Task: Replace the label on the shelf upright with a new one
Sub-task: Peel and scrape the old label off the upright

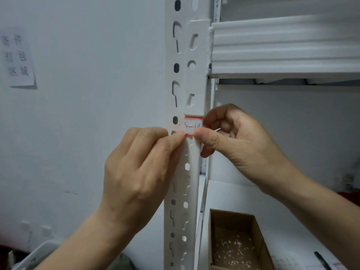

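A white perforated shelf upright (pixel 185 78) runs down the middle of the view. On its front face sits a small white label (pixel 192 123) with red bands and blue handwriting. My left hand (pixel 140 168) has its fingers curled, with the fingertips at the label's lower left corner. My right hand (pixel 237 139) reaches round from the right, its thumb tip on the label's lower right corner and its fingers curled behind the upright. A thin white strip shows between the right fingers. Whether the label lies flat or is lifted at its lower edge I cannot tell.
A white shelf beam (pixel 282 47) joins the upright at the upper right. On the lower shelf stands an open cardboard box (pixel 233 240) with paper scraps, and a black pen (pixel 323 261) lies beside it. A paper notice (pixel 18 57) hangs on the left wall.
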